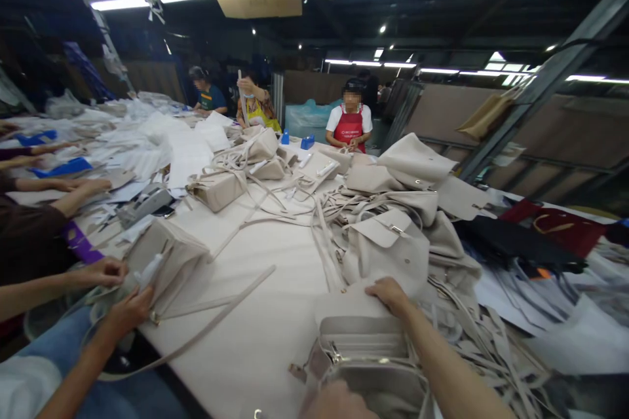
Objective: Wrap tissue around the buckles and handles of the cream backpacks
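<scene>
A beige handbag stands in front of me at the bottom of the head view, its flap folded back and its zipped compartment gaping. My right hand reaches over from the right and grips the edge of that flap. Low at the frame's bottom edge is my left hand, against the front of the handbag; it is smeared by motion and partly cut off, so its fingers cannot be made out. Just beyond the flap leans another beige bag with a metal clasp.
Piled beige bags and loose straps crowd the right side. At left, a co-worker's hands hold a beige bag. White sheets cover the far left table. A person in a red apron works opposite. Dark bags lie right.
</scene>
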A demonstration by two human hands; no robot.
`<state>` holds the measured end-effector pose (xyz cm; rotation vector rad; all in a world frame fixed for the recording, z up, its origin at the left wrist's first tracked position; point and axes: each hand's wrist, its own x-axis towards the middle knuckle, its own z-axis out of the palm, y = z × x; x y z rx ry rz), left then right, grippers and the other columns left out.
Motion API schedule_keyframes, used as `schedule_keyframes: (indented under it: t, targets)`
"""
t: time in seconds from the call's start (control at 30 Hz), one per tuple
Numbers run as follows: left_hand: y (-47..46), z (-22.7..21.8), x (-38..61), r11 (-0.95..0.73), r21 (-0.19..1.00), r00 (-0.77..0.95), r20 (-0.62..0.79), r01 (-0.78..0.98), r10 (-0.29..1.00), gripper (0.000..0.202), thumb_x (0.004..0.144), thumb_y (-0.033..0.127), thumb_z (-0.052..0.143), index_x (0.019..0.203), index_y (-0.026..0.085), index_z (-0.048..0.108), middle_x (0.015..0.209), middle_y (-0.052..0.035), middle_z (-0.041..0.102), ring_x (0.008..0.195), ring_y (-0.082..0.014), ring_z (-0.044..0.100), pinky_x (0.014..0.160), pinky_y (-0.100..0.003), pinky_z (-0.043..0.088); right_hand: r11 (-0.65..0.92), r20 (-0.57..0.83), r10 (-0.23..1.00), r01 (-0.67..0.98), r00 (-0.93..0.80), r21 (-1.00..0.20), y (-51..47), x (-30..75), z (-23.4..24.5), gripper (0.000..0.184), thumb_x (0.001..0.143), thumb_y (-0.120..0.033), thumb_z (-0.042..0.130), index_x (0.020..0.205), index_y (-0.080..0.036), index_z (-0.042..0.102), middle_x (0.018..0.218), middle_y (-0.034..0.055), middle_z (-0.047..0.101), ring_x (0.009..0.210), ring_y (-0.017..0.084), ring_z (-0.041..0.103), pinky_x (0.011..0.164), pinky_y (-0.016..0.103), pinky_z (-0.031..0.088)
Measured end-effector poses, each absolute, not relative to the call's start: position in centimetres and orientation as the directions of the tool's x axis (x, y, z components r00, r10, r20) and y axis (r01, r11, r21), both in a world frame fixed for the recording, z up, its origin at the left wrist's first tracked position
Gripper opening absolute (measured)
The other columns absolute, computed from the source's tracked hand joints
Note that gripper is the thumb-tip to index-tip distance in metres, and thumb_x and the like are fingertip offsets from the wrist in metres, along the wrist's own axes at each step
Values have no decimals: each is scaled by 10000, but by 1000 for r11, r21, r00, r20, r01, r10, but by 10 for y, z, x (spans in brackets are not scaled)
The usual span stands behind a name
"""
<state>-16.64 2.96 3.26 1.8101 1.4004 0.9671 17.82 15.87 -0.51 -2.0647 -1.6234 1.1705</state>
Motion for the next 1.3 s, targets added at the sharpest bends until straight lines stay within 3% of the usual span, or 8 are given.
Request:
schedule_keyframes:
  t: [0.17,0.37,0.57,0.73,0.87,1.0,1.1,1.3]
  targets:
    - [34,35,-97,-272,823,245,168,499,955,234,794,278,522,685,216,719,736,-63,738,937,-228,661,782,-279,503,-104,-145,987,399,-74,-911,132,184,45,227,816,-331,522,945,-181,633,884,22,700,848,192,650,781,305,501]
    - [35,14,-63,-274,821,196,200,501,960,177,695,169,589,797,214,726,893,-96,736,984,-280,630,900,-395,477,289,232,951,323,-204,-901,51,184,37,123,744,-207,545,718,-220,664,948,48,647,986,212,584,936,361,424]
    - [27,-30,-76,-194,823,-43,256,534,966,339,715,226,545,1033,194,659,1119,-131,649,1089,-296,569,993,-496,419,153,186,979,306,79,-940,7,197,-22,128,703,-178,525,645,-218,632,1316,94,542,1251,247,478,1051,439,334]
    - [65,-9,-71,-94,900,-106,153,425,983,326,818,337,461,1061,190,622,1160,-118,639,1143,-256,556,1025,-446,385,117,150,981,242,120,-963,-8,198,-34,190,642,-98,478,589,-223,610,1407,70,505,1329,231,414,1095,451,270]
    - [105,25,-46,-48,917,67,23,397,997,376,768,452,555,996,163,627,1037,-106,672,1071,-264,582,919,-384,429,111,133,982,161,134,-981,-16,195,-28,255,577,-51,451,584,-228,634,1401,46,520,1336,213,413,1113,428,249]
    - [124,47,-24,-133,865,361,-59,484,931,326,763,495,556,644,192,538,584,28,521,617,-176,522,608,-281,405,121,137,980,118,145,-986,-18,191,-21,308,545,-26,431,582,-235,653,1401,27,525,1330,190,425,1120,403,248]
    - [123,61,-18,-168,873,459,-69,457,886,338,783,506,545,643,202,501,583,43,483,579,-153,460,560,-255,358,126,144,977,114,159,-985,-18,198,-22,297,620,-19,441,611,-227,652,1383,37,550,1294,195,477,1097,408,306]
    - [102,75,-5,-108,888,474,-133,447,870,332,803,516,507,674,210,521,663,14,558,674,-176,512,660,-265,398,-105,52,976,663,212,-742,-8,271,-56,351,789,-19,378,854,-195,675,1066,103,719,1013,206,655,906,373,483]
